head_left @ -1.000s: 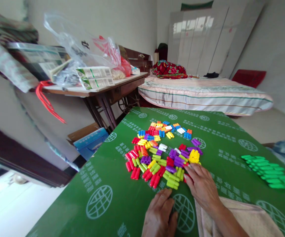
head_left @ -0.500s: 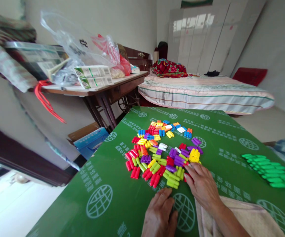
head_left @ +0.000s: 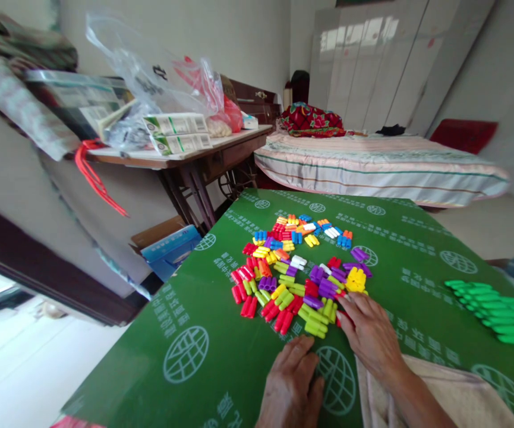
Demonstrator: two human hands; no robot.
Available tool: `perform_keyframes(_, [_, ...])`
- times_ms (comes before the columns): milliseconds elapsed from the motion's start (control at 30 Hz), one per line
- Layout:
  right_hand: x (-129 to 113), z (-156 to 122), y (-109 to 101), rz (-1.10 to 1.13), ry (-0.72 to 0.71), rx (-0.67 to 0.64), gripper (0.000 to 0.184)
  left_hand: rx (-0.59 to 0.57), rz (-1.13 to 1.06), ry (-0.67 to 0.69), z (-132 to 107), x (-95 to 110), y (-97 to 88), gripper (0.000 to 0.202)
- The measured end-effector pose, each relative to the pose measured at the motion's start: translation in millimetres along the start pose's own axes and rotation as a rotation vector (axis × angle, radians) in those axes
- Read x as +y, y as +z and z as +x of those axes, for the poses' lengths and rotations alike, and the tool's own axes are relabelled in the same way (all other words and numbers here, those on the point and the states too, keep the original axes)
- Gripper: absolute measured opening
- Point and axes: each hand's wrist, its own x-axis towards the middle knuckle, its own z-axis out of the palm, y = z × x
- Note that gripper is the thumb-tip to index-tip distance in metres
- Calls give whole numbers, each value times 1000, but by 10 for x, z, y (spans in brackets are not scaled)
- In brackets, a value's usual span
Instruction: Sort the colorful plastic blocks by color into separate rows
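A loose spread of small plastic toy pieces, shaped like joined tubes, lies on the green table (head_left: 132, 368). Near its close edge are lime green pieces (head_left: 315, 327), red pieces (head_left: 283, 321) and purple pieces (head_left: 327, 289). My left hand (head_left: 289, 380) rests on the tabletop just short of the pile, fingers stretched and holding nothing. At the pile's right edge lies my right hand (head_left: 370, 336), fingers extended with the tips against a few red pieces partly hidden under them. A yellow piece (head_left: 356, 279) sits just beyond those fingertips.
Bright green pieces (head_left: 492, 309) lie grouped at the table's right side. A beige cloth (head_left: 435, 386) is under my right forearm. Beyond the table are a bed (head_left: 372, 160) and, at left, a desk (head_left: 225, 145) holding plastic bags and boxes.
The view has turned slightly left, so everything appears shifted a little to the right. Both hands stay in about the same place beside the pieces.
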Motion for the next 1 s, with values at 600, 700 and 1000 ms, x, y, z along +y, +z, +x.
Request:
perform_keyframes(600, [9,8,-33,16,9,-12,33,-26,-39,-71,19,47,-37,24])
perform_keyframes(700, [3,14,-44,16,16,-23,34,-26,-38,-69,18,50,-33,23])
perform_keyframes(1000, [-9,17,-65,15,23,-37,34,-39,-44,-85,16,56,-21,23])
